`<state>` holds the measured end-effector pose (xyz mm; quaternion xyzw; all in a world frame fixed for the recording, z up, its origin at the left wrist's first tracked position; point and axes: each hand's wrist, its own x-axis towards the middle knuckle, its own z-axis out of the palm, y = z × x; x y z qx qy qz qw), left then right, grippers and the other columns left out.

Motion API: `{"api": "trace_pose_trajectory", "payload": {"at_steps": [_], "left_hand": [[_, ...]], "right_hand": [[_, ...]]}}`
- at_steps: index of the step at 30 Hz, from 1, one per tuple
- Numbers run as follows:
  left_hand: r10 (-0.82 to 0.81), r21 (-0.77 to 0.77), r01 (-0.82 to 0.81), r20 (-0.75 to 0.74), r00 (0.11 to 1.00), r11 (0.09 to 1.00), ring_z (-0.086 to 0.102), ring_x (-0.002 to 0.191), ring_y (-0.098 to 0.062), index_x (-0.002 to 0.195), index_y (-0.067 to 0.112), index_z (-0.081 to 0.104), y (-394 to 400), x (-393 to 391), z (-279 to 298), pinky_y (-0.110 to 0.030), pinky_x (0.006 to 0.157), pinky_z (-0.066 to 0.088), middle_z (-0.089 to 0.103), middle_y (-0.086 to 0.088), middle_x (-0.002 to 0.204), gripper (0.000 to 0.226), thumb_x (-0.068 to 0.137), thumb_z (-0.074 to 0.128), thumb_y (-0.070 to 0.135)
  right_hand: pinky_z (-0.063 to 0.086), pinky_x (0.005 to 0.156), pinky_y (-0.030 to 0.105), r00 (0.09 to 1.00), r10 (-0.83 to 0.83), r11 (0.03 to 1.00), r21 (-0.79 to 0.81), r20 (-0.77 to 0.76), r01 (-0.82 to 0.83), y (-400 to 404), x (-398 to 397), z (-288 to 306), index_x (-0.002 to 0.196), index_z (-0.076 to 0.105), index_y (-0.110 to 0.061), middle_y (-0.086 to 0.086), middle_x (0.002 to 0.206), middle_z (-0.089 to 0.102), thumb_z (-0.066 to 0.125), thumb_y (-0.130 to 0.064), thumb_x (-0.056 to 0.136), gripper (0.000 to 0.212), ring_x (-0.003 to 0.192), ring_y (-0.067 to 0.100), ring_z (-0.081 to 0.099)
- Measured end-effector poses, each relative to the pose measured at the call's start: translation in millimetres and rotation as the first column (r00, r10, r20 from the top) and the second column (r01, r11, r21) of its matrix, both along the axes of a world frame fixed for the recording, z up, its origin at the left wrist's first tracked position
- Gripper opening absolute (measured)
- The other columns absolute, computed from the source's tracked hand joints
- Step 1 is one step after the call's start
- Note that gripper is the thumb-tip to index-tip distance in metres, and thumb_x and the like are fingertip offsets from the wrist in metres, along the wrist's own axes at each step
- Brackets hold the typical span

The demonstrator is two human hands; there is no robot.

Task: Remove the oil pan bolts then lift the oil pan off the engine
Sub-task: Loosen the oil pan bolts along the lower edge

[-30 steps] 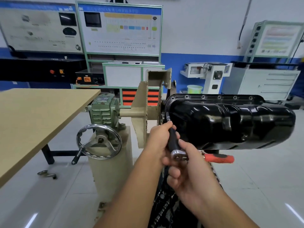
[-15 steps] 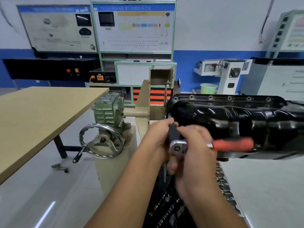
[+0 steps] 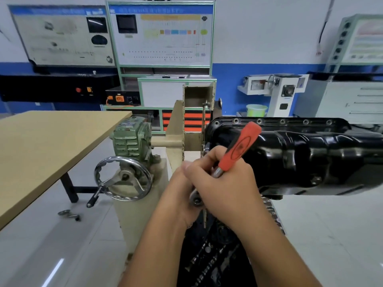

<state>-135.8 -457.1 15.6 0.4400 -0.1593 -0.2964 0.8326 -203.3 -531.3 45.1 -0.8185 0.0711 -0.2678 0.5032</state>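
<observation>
No legible writing anywhere: blurred text on the blue header strips of the 2 training panels (image 3: 161,36) at the far wall, and only a dark oval logo, unreadable, on the red ratchet handle (image 3: 240,148).

Glossy black oil pan (image 3: 300,154), ribbed and dented-looking with bright reflections, lying sideways at centre right, still seated on the engine (image 3: 213,255) held in the beige engine stand (image 3: 176,137). Row of bolts (image 3: 259,121) along the pan's far flange, still in place. Near flange mostly hidden behind the hands.

Right hand (image 3: 226,189) gripping the ratchet low on its shaft, fingers curled round the metal just below the red grip, handle slanting up and to the right across the pan's near left end. Ratchet head (image 3: 195,199) showing between the 2 hands. Left hand (image 3: 182,191) tucked just left of the right one, touching it, its fingers hidden behind the right hand; cannot tell whether spread or wrapped round anything.

Left of the hands, a green gearbox (image 3: 130,139) with a chrome handwheel (image 3: 123,179) on the stand's pedestal. Further left, a tan counter (image 3: 41,141), and a small metal part (image 3: 69,214) on the grey floor beneath its edge. Far right, a green bucket (image 3: 256,110), a white machine (image 3: 279,92) and a grey drawer cabinet (image 3: 352,100).
</observation>
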Motion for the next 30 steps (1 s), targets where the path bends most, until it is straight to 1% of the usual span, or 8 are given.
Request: {"api": "trace_pose_trajectory", "payload": {"at_steps": [6, 9, 12, 16, 19, 22, 26, 30], "left_hand": [[0.223, -0.012, -0.224, -0.064, 0.973, 0.975, 0.063, 0.059, -0.011, 0.065, 0.016, 0.077, 2.7, -3.6, -3.3, -0.024, 0.063, 0.053, 0.064, -0.001, 0.069, 0.012, 0.075, 0.079, 0.023], [0.239, 0.079, -0.233, -0.064, 0.969, 0.969, 0.058, 0.05, -0.015, 0.066, 0.013, 0.07, -4.7, -2.2, -0.3, -0.026, 0.054, 0.048, 0.058, -0.003, 0.06, 0.035, 0.096, 0.064, 0.028], [0.294, 0.104, -0.3, 0.068, 0.953, 0.948, 0.053, 0.043, -0.016, 0.062, 0.015, 0.067, -12.9, 0.3, -1.8, -0.02, 0.04, 0.04, 0.053, -0.004, 0.055, 0.039, 0.099, 0.058, 0.02], [0.325, 0.176, -0.341, 0.11, 0.939, 0.924, 0.045, 0.045, -0.018, 0.047, 0.018, 0.059, -13.7, 0.7, -9.1, -0.021, 0.045, 0.037, 0.044, -0.001, 0.049, 0.046, 0.092, 0.058, 0.013], [0.293, 0.141, -0.304, 0.097, 0.951, 0.942, 0.051, 0.048, -0.02, 0.062, 0.013, 0.061, -4.6, 0.5, -13.9, -0.024, 0.048, 0.041, 0.048, -0.007, 0.058, 0.038, 0.096, 0.063, 0.029], [0.173, 0.251, -0.213, 0.17, 0.97, 0.944, 0.053, 0.052, -0.02, 0.062, 0.015, 0.058, 1.7, 2.1, -19.2, -0.025, 0.05, 0.042, 0.052, -0.007, 0.061, 0.044, 0.076, 0.077, 0.052], [0.141, 0.343, -0.182, 0.141, 0.98, 0.921, 0.048, 0.071, -0.028, 0.067, 0.012, 0.058, -2.1, -4.5, -17.8, -0.031, 0.058, 0.031, 0.05, -0.014, 0.075, 0.036, 0.075, 0.078, 0.041], [0.172, 0.17, -0.154, -0.092, 0.981, 0.973, 0.053, 0.049, -0.017, 0.065, 0.016, 0.06, -5.4, -2.6, -8.4, -0.026, 0.049, 0.044, 0.052, -0.003, 0.06, 0.03, 0.075, 0.08, 0.036]], "right_hand": [[0.036, 0.045, 0.021, 0.982, 0.072, 0.684, 0.708, 0.174, -0.176, 27.4, -15.1, -34.9, 0.084, 0.054, -0.017, 0.001, 0.07, 0.058, 0.08, -0.053, 0.062, 0.05, 0.048, 0.007, 0.047], [0.036, 0.043, 0.021, 0.994, 0.088, 0.817, 0.565, 0.067, -0.111, 5.1, -17.3, -22.0, 0.083, 0.055, -0.021, -0.002, 0.064, 0.06, 0.08, -0.041, 0.064, 0.036, 0.045, 0.009, 0.048], [0.042, 0.038, 0.022, 0.972, 0.198, 0.97, 0.166, -0.129, -0.176, -19.9, -16.2, 3.3, 0.086, 0.058, -0.026, -0.003, 0.053, 0.061, 0.074, -0.033, 0.074, 0.021, 0.038, 0.016, 0.059], [0.058, 0.049, 0.033, 0.977, 0.108, 0.972, -0.185, -0.181, -0.142, -14.1, -16.7, -4.1, 0.087, 0.055, -0.032, 0.0, 0.066, 0.068, 0.073, -0.047, 0.078, 0.025, 0.052, 0.018, 0.068], [0.049, 0.037, 0.027, 0.975, 0.193, 0.977, 0.111, -0.109, -0.181, -10.2, -17.8, -13.7, 0.081, 0.053, -0.026, 0.005, 0.063, 0.068, 0.077, -0.042, 0.082, 0.028, 0.043, 0.015, 0.064], [0.043, 0.04, 0.023, 0.985, 0.165, 0.983, 0.094, -0.043, -0.16, -11.7, -17.6, -23.4, 0.076, 0.046, -0.02, 0.002, 0.055, 0.061, 0.077, -0.051, 0.076, 0.044, 0.041, 0.01, 0.057], [0.034, 0.042, 0.015, 0.993, 0.055, 0.975, 0.211, 0.102, -0.076, -10.8, -20.0, -34.4, 0.063, 0.044, -0.02, -0.01, 0.048, 0.044, 0.078, -0.055, 0.066, 0.05, 0.042, 0.004, 0.041], [0.034, 0.044, 0.022, 0.982, 0.003, 0.699, 0.702, 0.191, -0.138, 9.5, -25.8, -47.3, 0.071, 0.053, -0.027, -0.002, 0.058, 0.053, 0.08, -0.063, 0.06, 0.047, 0.043, 0.01, 0.042]]}}
